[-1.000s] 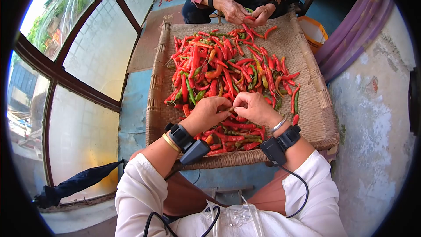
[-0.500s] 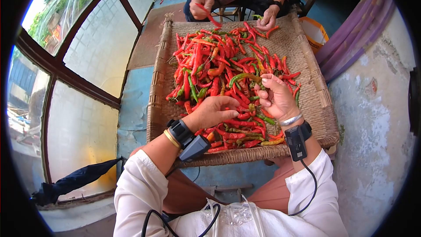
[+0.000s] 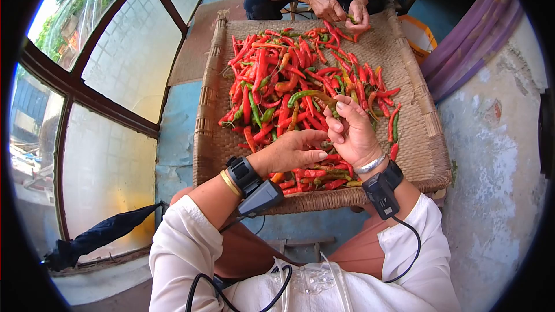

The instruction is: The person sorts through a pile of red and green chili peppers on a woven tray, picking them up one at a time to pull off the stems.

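Red, green and mixed chili peppers [image 3: 272,81] lie heaped on a woven tray [image 3: 416,138]. Above the heap, my right hand [image 3: 354,130] pinches a green-and-brown pepper [image 3: 306,95] at one end, the curved tip pointing left. My left hand [image 3: 295,153] is just left of my right, over the near part of the heap. Its thumb and fingers are apart at the visible side, pointing toward my right hand; whether its fingertips touch a stem there is too small to tell.
Across the tray, another person's hands [image 3: 341,11] hold a small pepper at the far edge. Windows [image 3: 121,52] line the left, near a dark folded umbrella [image 3: 104,234]. A purple curtain [image 3: 468,40] and an orange-rimmed bag [image 3: 417,34] are at right.
My right hand has moved slightly left and nearer with the pepper, and my left hand has shifted right, closer to it. The other person's hands have come together.
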### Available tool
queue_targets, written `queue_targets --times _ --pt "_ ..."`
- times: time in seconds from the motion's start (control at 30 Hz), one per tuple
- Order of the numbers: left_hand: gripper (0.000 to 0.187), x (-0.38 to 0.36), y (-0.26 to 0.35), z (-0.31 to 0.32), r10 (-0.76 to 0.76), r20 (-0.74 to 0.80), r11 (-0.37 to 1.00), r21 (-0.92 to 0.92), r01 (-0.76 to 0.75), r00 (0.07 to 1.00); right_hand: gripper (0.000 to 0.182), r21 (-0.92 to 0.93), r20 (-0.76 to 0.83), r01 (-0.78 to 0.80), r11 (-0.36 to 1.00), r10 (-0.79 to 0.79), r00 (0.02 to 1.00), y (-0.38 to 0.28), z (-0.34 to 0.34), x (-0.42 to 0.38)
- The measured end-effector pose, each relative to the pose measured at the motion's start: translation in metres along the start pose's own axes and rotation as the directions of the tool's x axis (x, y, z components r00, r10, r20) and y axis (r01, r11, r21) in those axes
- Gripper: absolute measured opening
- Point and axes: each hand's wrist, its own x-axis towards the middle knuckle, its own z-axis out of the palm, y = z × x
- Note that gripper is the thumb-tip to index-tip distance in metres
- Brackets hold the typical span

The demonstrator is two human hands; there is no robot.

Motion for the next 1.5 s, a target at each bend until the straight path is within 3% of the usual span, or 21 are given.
queue_targets --times 0.2,0.33,0.37,0.47,0.53,0.57,0.6,0.63,0.7,0.77,0.83,0.87,0.9,1.03,1.1,1.2,1.27,1.33,1.4,1.47,1.5 --pt "0.026 0.000 0.001 -0.003 -0.015 0.014 0.999 0.039 0.014 1.000 0.015 0.163 0.053 -0.064 0.985 0.056 0.997 0.012 0.004 -0.004" --pt "0.016 0.003 -0.011 -0.011 -0.005 -0.016 0.999 0.047 0.006 1.000 0.012 0.101 0.039 -0.004 0.995 0.000 0.999 0.008 0.007 -0.003" --pt "0.015 0.003 -0.011 -0.011 0.003 -0.041 0.999 0.051 -0.001 0.999 0.011 -0.042 -0.070 0.111 0.993 -0.114 0.991 -0.004 0.002 0.004" --pt "0.012 -0.002 0.002 -0.011 -0.056 -0.089 0.998 -0.030 0.053 0.994 0.020 -0.349 -0.127 0.217 0.912 -0.275 0.953 -0.030 -0.022 0.014" --pt "0.012 -0.005 0.005 -0.012 -0.073 -0.109 0.997 -0.023 0.071 0.991 0.032 -0.677 -0.191 0.210 0.705 -0.444 0.875 -0.037 -0.015 0.017" --pt "0.015 -0.005 0.005 -0.012 -0.047 -0.132 0.998 -0.048 0.041 0.990 0.032 -0.679 -0.190 0.210 0.704 -0.445 0.875 -0.035 -0.018 0.017" --pt "0.019 -0.005 0.006 -0.012 -0.021 -0.156 0.997 -0.070 0.010 0.988 0.033 -0.940 0.065 0.252 0.228 -0.607 0.792 -0.032 -0.023 0.018" --pt "0.019 -0.005 0.008 -0.011 -0.019 -0.156 0.998 -0.069 0.008 0.988 0.034 -0.925 0.367 0.212 -0.315 -0.605 0.706 -0.030 -0.025 0.018" --pt "0.030 -0.006 0.010 -0.008 0.010 -0.253 0.992 -0.120 -0.041 0.967 0.031 -0.929 0.368 0.361 -0.074 -0.267 0.891 -0.022 -0.018 0.013" --pt "0.040 -0.006 0.006 -0.013 0.003 -0.232 0.994 -0.108 -0.028 0.973 0.025 -0.899 0.304 0.298 0.320 -0.034 0.952 -0.003 -0.003 0.004" --pt "0.043 -0.005 0.005 -0.013 0.026 -0.281 0.991 -0.122 -0.063 0.959 0.020 -0.844 0.358 0.353 0.404 -0.066 0.931 0.011 0.008 -0.004" --pt "0.045 -0.005 0.006 -0.013 0.036 -0.267 0.996 -0.072 -0.057 0.963 0.018 -0.862 0.404 0.416 0.289 -0.104 0.909 0.012 0.011 -0.004" --pt "0.045 -0.005 0.006 -0.013 0.035 -0.267 0.996 -0.073 -0.056 0.963 0.018 -0.862 0.404 0.416 0.290 -0.103 0.909 0.013 0.010 -0.004" --pt "0.047 -0.004 0.006 -0.009 0.107 -0.195 0.994 0.004 -0.108 0.975 0.018 -0.843 0.262 0.278 0.460 -0.101 0.960 0.013 0.005 0.001" --pt "0.048 -0.004 0.005 -0.008 0.146 -0.168 0.989 0.039 -0.142 0.975 0.013 -0.868 0.356 0.371 0.331 -0.107 0.928 0.011 0.001 0.002" --pt "0.038 0.000 -0.002 -0.012 0.197 -0.185 0.972 0.165 -0.167 0.963 0.012 -0.862 0.416 0.458 0.217 -0.213 0.884 0.011 0.009 -0.003" --pt "0.022 0.003 -0.011 -0.020 0.213 -0.295 0.905 0.419 -0.075 0.932 0.013 -0.857 0.391 0.453 0.246 -0.262 0.882 0.012 0.012 -0.004" --pt "0.016 0.003 -0.008 -0.018 0.178 -0.296 0.947 0.312 -0.081 0.939 0.014 -0.851 0.363 0.448 0.275 -0.310 0.879 0.012 0.012 -0.004" --pt "0.012 0.002 -0.004 -0.017 0.144 -0.294 0.976 0.200 -0.087 0.945 0.015 -0.810 0.203 0.321 0.491 -0.278 0.939 0.010 0.011 -0.004" --pt "0.012 0.000 -0.002 -0.017 0.060 -0.111 0.998 -0.008 -0.061 0.992 0.015 -0.784 0.129 0.274 0.556 -0.286 0.949 0.005 0.010 -0.002" --pt "0.012 0.000 -0.003 -0.017 0.059 -0.111 0.998 -0.009 -0.061 0.992 0.015 -0.751 0.054 0.230 0.619 -0.289 0.956 0.000 0.009 0.000"
